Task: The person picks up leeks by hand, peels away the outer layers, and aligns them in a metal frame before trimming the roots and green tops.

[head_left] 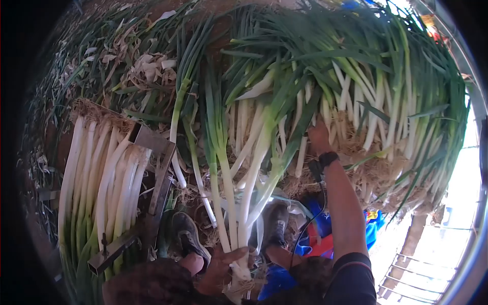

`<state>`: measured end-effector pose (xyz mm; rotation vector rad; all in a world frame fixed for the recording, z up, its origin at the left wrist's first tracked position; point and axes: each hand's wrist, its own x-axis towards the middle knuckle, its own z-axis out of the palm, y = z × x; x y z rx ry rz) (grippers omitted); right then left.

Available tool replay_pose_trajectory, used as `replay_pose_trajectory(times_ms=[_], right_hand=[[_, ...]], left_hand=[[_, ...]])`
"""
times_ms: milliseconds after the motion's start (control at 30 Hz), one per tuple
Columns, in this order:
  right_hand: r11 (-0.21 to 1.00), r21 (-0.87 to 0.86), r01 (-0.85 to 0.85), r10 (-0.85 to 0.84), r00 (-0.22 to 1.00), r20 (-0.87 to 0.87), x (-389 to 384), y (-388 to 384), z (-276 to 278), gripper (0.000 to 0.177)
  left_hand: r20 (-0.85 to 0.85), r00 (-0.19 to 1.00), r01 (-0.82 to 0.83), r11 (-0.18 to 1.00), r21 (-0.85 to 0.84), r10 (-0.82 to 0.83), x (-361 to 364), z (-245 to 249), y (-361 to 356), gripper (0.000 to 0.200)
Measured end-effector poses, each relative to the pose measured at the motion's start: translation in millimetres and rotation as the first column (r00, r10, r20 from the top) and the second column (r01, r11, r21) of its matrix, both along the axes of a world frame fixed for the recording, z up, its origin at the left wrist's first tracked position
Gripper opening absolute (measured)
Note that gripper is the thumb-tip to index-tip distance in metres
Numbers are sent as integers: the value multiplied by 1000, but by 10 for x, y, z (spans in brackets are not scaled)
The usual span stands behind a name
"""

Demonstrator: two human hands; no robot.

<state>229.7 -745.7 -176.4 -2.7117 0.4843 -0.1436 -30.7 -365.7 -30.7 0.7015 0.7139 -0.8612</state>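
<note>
My left hand (221, 267) is closed around several long green onions (245, 203) near their root ends, low in the middle of the view. Their white stalks fan upward and their green leaves reach toward the big pile. At the front edge of that pile (376, 96), my right hand (319, 136) is among the stalks, its fingers curled at a green onion and partly hidden. A dark band (328, 159) circles the right wrist, and a cable hangs from a small dark device beside it.
To the left, a bundle of green onions (94, 178) lies in a metal frame (157, 162), roots upward. Behind it spreads a heap of leaves and dry peelings (147, 68). My shoes (190, 236) are below, with blue and red material (325, 236) at right and a railing (417, 274) beyond.
</note>
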Motion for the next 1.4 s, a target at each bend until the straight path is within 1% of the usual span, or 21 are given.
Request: replay_pose_trajectory(times_ms=[133,267,400,467,533,567,667,733,767,800,833,867,900,1000,1133,1200,1233,1267,1300,1333,1400], right_hand=[[988,-153,17,-60,958,-282,176,103,82,28],[990,-137,-43,5,965,-262,118,33,280,30],[954,300,27,106,902,-419,-283,25,819,37],[874,470,124,156,844,-513,-545,154,1243,42],[750,661,13,206,946,-252,-878,226,1621,34],[744,667,20,208,943,-260,-985,376,1960,34],[711,670,214,124,899,-419,-1269,823,2594,32],[597,801,44,95,988,-124,-1642,1019,2644,35],[521,837,168,182,936,-301,-1773,1134,2687,34],[702,689,181,251,842,-477,-1908,1397,2815,32],[768,628,124,309,787,-534,-2105,1621,2791,30],[650,746,-143,558,757,-341,-2401,1643,2374,31],[635,770,66,491,735,-468,-2697,1826,2149,32],[625,780,22,587,646,-488,-3171,2155,1867,33],[634,732,-249,646,691,-325,-3570,2314,1699,39],[591,594,-546,792,534,-297,-3703,2336,1839,37],[588,594,-550,793,537,-288,-3676,2318,1938,37],[615,559,-556,777,549,-309,-3554,2261,2059,35],[643,523,-560,758,562,-330,-3457,2206,2140,36],[677,436,-592,713,675,-189,-3406,2161,2044,42],[713,351,-606,652,758,-16,-3327,2136,1678,49]], left_hand=[[-129,991,-4,990,144,23,141,-38,-41,32],[-157,986,-38,992,122,57,243,134,-14,32],[-248,966,127,964,233,-67,200,-55,74,29],[84,995,13,921,390,-49,-5,-245,47,28],[232,972,-68,916,396,-28,-110,-364,18,27],[226,961,32,872,489,-162,-96,-363,28,25],[284,946,2,881,473,-154,-313,-682,35,25],[287,940,14,857,514,-188,-432,-938,10,26],[290,931,30,836,548,-223,-490,-995,-8,27],[302,926,26,835,550,-228,-553,-983,-38,27],[289,946,4,896,444,-147,-617,-950,-76,28],[264,962,-23,943,333,-69,-674,-895,-92,30],[281,954,14,956,295,-100,-704,-682,-62,35],[30,998,52,988,145,-57,-699,-130,81,44],[161,966,171,969,181,-201,-816,87,219,46],[207,948,208,964,168,-241,-884,2,366,40],[568,727,230,916,328,-386,-968,-410,473,38],[787,354,177,862,475,-506,-1025,-628,548,38],[761,113,53,769,637,-638,-1001,-302,609,37],[760,106,53,766,640,-642,-1021,-220,618,37],[560,677,375,879,295,-477,-1055,-62,658,35]])
